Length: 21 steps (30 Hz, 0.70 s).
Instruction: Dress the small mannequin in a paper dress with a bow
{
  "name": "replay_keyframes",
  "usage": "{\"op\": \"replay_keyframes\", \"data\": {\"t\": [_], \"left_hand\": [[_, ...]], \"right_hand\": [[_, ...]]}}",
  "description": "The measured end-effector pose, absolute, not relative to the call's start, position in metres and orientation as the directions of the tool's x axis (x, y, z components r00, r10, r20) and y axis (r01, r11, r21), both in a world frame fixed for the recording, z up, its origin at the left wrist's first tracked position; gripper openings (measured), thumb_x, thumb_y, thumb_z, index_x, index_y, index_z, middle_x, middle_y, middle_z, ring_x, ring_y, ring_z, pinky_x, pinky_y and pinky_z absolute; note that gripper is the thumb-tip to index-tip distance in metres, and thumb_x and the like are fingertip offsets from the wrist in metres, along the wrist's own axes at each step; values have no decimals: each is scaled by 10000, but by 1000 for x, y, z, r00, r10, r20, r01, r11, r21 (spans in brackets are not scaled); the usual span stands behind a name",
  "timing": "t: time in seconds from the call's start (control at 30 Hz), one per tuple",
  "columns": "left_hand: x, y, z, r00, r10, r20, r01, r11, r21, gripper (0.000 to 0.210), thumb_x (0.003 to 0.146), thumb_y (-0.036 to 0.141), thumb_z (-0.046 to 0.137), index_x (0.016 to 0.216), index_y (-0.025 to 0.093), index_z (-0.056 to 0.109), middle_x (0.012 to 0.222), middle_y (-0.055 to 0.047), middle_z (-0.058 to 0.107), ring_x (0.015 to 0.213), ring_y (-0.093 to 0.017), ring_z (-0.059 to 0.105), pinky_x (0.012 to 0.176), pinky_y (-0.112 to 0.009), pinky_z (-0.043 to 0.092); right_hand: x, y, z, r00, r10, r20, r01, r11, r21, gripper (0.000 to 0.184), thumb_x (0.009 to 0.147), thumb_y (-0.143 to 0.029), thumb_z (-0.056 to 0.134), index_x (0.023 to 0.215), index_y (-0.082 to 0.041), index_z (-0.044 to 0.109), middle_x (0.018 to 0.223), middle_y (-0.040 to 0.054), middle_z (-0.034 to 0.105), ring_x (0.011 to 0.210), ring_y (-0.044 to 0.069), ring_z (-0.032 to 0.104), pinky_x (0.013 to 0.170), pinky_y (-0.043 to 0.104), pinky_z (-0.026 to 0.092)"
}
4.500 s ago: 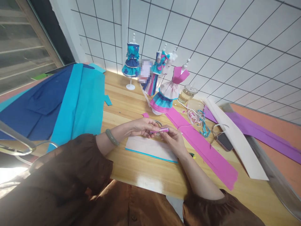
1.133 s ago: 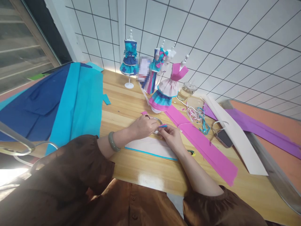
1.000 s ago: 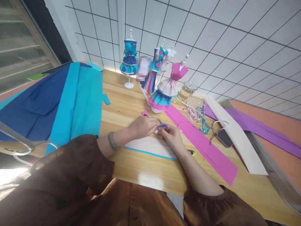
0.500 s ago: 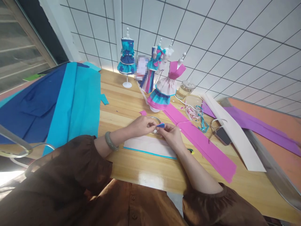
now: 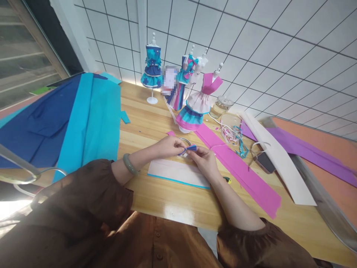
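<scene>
A small folded blue paper piece [image 5: 191, 148] with a lighter edge is held between my two hands. My right hand [image 5: 205, 158] pinches its wide end from the right. My left hand [image 5: 171, 146] is closed in a pinch at its narrow left end, where a thin dark strip shows. Just behind the fingers lies a roll of clear tape [image 5: 184, 140], partly hidden. Below my hands a pale pink paper sheet [image 5: 175, 173] with a turquoise lower edge lies flat on the wooden table [image 5: 167, 199].
Miniature dress forms wear a blue dress [image 5: 152, 67], a striped dress [image 5: 178, 93] and a pink dress [image 5: 195, 102]. A magenta strip [image 5: 240, 165], white strip [image 5: 281, 160], glass jar [image 5: 221, 108] and dark device [image 5: 264, 162] lie right. Blue and turquoise sheets [image 5: 100, 123] cover the left.
The folded blue piece shows more of its length between my fingers, and a thin strip now shows near my left fingertips. Both hands stay nearly in place.
</scene>
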State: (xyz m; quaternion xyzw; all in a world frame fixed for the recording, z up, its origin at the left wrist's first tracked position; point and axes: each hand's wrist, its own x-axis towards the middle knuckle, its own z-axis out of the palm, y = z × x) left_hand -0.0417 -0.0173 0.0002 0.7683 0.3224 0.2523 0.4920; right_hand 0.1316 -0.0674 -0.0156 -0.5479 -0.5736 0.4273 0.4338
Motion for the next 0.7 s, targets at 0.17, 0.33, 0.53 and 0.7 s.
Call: {"op": "replay_keyframes", "data": {"t": [0.17, 0.33, 0.53, 0.7], "left_hand": [[-41, -15, 1, 612, 772, -174, 227, 39, 973, 250, 751, 330, 531, 713, 106, 635, 629, -28, 609, 478, -85, 526, 464, -205, 432], [-39, -13, -1, 619, 736, -275, 149, 234, 961, 219, 744, 296, 526, 741, 106, 635, 655, -49, 642, 514, -104, 570, 425, -192, 429], [-37, -17, 3, 594, 761, -261, 194, 179, 964, 214, 760, 252, 476, 668, 106, 603, 597, -28, 614, 448, -103, 548, 391, -206, 427], [-36, -20, 6, 580, 774, -255, 218, 154, 964, 215, 766, 227, 454, 663, 105, 597, 576, -14, 597, 428, -91, 533, 396, -204, 431]], "right_hand": [[131, -67, -17, -35, 998, 42, 197, 48, -979, 248, 684, -411, 679, 725, -166, 678, 628, 0, 611, 541, 109, 466, 506, 237, 337], [131, -68, -19, -42, 998, 51, 191, 58, -980, 251, 677, -422, 689, 732, -178, 673, 626, 4, 626, 537, 120, 494, 517, 250, 365], [130, -70, -17, -75, 995, 61, 259, 79, -963, 265, 721, -435, 648, 752, -171, 649, 647, 13, 626, 523, 115, 478, 504, 248, 348], [131, -70, -16, -102, 994, 38, 303, 67, -951, 267, 747, -428, 624, 749, -161, 614, 637, 0, 586, 528, 102, 442, 485, 228, 319]]}}
